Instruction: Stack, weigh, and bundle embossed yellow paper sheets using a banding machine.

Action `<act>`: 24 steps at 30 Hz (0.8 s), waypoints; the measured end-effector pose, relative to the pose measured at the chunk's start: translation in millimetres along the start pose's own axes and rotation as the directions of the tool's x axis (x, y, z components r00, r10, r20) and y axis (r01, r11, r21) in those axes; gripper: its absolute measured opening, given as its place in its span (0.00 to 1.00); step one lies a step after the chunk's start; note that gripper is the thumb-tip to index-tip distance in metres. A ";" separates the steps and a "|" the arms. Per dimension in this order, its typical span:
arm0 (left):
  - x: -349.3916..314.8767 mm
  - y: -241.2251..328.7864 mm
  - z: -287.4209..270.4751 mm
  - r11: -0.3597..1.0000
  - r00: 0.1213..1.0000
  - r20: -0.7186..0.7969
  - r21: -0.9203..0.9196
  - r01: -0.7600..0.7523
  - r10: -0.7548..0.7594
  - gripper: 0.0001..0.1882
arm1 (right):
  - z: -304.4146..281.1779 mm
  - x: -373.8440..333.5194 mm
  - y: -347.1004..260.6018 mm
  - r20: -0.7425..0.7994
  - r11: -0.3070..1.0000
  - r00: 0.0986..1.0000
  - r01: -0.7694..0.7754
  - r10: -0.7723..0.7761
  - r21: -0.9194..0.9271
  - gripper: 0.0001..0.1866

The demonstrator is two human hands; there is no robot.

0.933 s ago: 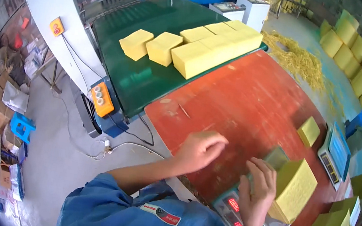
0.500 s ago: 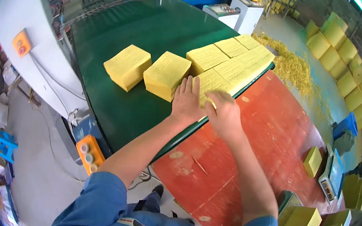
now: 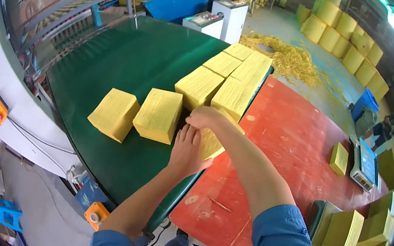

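My left hand [image 3: 187, 149] lies flat, fingers together and stretched forward, its palm against the near left side of a yellow stack [image 3: 212, 137] at the edge of the green belt [image 3: 130, 59]. My right hand [image 3: 206, 118] curls over the top far corner of that same stack, knuckles up, fingers bent down around it; whether they squeeze it or only rest there I cannot tell. So the stack sits between my two hands, the left below and beside it, the right on top, and it is tilted, one corner poking out over the belt's edge toward the red table [image 3: 293, 150].

The stack is a thick block of thin yellow sheets with a dimpled top face and finely lined sides.

Just left of my left fingertips stands a like yellow block [image 3: 159, 114], nearly touching them, and beside that a second one [image 3: 114, 113], turned a little. Beyond my right hand a row of more yellow blocks [image 3: 227, 80] runs in pairs along the belt's right edge, packed edge to edge.

Out on the red table a small yellow pad [image 3: 339, 158] lies alone beside a scale [image 3: 364, 165]. Farther off, loose yellow shreds [image 3: 285, 57] are heaped on the floor.
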State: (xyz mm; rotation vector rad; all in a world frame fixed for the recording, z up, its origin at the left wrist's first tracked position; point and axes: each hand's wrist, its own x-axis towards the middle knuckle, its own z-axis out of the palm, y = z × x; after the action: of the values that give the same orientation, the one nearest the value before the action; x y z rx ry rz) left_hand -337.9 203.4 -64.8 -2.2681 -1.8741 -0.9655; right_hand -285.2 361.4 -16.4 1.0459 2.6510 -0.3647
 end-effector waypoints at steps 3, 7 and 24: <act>-7.1 1.5 -3.3 0.989 0.989 0.032 -0.014 -0.146 0.147 0.54 | 24.4 -19.5 15.4 -0.214 0.985 0.974 -0.041 0.077 0.167 0.27; -5.7 19.3 -7.1 0.998 0.997 -0.052 0.022 -0.064 0.065 0.53 | 16.9 -33.8 9.4 -0.277 0.995 0.960 0.069 -0.045 0.078 0.28; 91.9 -58.4 -2.6 0.666 0.729 0.656 -0.458 0.589 -0.193 0.39 | 165.6 -99.5 37.8 -0.160 -0.114 0.684 0.338 0.712 0.934 0.14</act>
State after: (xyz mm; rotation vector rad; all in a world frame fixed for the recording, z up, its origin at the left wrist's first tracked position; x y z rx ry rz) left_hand -384.8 298.0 -38.3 -2.7978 -2.7700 -1.2611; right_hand -163.4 271.8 -142.4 2.3952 1.9646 -2.8069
